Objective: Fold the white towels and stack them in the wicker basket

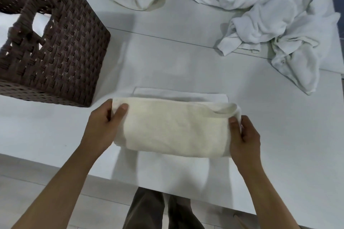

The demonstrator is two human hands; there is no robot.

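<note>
Towel (173,128) corners should be kept level and matched as the fold is laid flat. It is held between both hands, low over the table (167,61): its left end is gripped by the left hand (104,122), thumb on top, its right end pinched by the right hand (243,135). The basket (61,52) is placed near, left.

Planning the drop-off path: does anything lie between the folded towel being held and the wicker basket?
Nothing visible: only bare white table separates the folded cream towel from the dark brown wicker basket at left. Crumpled white towels lie off that path, upper right.
</note>
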